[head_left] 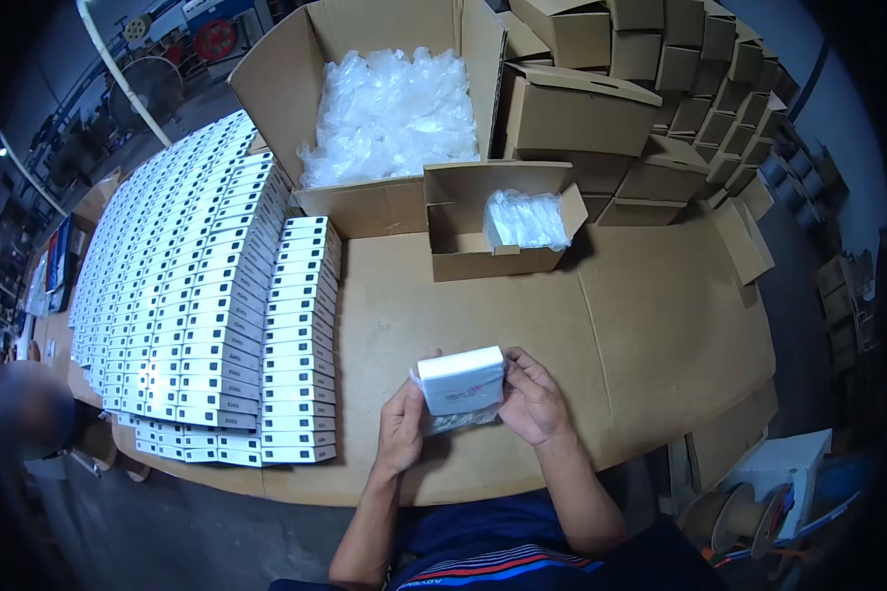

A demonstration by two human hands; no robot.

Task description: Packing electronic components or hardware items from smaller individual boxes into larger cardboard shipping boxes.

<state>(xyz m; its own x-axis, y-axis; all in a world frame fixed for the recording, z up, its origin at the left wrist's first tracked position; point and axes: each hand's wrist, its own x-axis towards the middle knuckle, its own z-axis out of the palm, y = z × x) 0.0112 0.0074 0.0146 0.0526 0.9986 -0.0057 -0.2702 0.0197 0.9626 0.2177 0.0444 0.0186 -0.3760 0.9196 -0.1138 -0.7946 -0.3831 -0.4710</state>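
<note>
Between my two hands, above the near middle of the table, is a small white box [461, 382] partly inside a clear plastic bag [463, 420]. My left hand [401, 419] grips its left side, fingers partly hidden behind it. On the other side, my right hand [534, 399] pinches near the box's right edge, where the bag's edge seems to be. Farther back stands an open small carton [493, 264] with bagged items [525, 219] packed in its right part. To the left rise long rows of stacked white boxes [299, 340].
A large open carton [365, 209] full of clear plastic bags [394, 113] stands at the back. Many brown cartons [581, 113] are piled at the back right. Cardboard covers the table [660, 325]. A cable spool [744, 517] sits low at the right. Another person [28, 409] is at the far left.
</note>
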